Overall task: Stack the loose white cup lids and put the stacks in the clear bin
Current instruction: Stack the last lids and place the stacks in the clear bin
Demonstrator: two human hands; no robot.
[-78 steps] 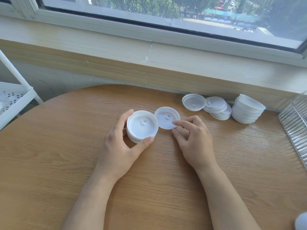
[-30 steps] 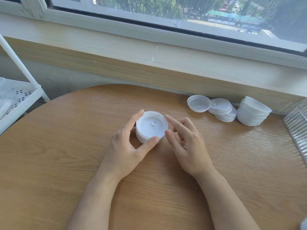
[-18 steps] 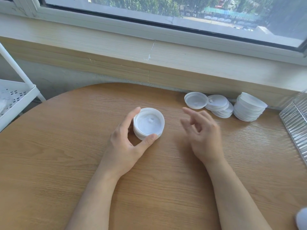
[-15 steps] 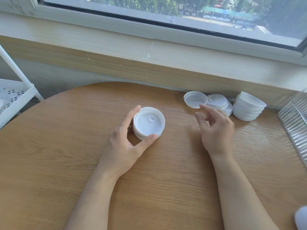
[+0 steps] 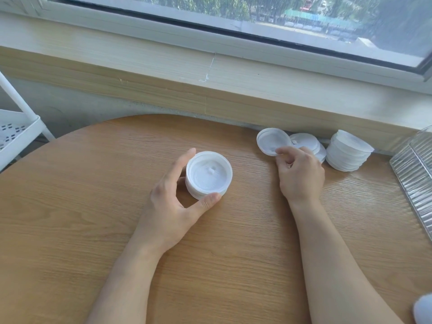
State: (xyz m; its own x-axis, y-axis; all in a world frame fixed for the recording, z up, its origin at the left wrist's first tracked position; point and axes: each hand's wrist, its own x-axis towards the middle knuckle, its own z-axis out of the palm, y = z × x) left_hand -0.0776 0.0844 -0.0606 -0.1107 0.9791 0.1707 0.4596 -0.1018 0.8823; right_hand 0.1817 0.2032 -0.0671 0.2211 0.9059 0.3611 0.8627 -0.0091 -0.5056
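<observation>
Three groups of white round plastic cup lids and one single lid sit on the round wood-grain table (image 5: 70,218). The left hand (image 5: 173,204) holds a short stack of lids (image 5: 208,175) at table centre, thumb and forefinger spread wide around its sides. The right hand (image 5: 300,174) has its fingertips on the near rim of the single loose lid (image 5: 272,140); whether they pinch it cannot be told. Beside it lie a low overlapping pile (image 5: 306,142) and a taller leaning stack (image 5: 348,150). The clear ribbed plastic bin (image 5: 413,169) stands at the right edge.
</observation>
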